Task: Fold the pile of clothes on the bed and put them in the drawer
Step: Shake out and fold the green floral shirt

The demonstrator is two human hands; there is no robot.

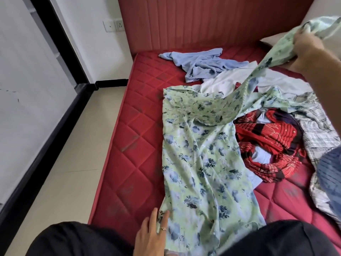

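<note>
Spreading the floral green garment point(203, 163) lengthwise on the red mattress point(132, 145) gives us a flat field to fold on, which is why we hold it at two ends. Our left hand point(151, 231) lies at the near edge of the bed, fingers fairly straight and resting on the garment's near left corner; we judge it acts as an anchor so the cloth does not slide while the far end is pulled. Our right hand point(306, 50) is raised well above the mattress at the upper right, its grip curled tightly around a bunched end of the same garment, so that a strip of cloth runs taut down from it to the flat portion. Lifting this end clears it from the rest of the pile. That pile lies just beside the garment on the right: a red patterned cloth point(267, 137), a pale plaid shirt point(317, 130) and a white garment point(230, 78), with a light blue shirt point(206, 65) farther up near the padded headboard point(203, 23). All of these remain unfolded, so the task is at an early stage. No drawer is in view.
</note>
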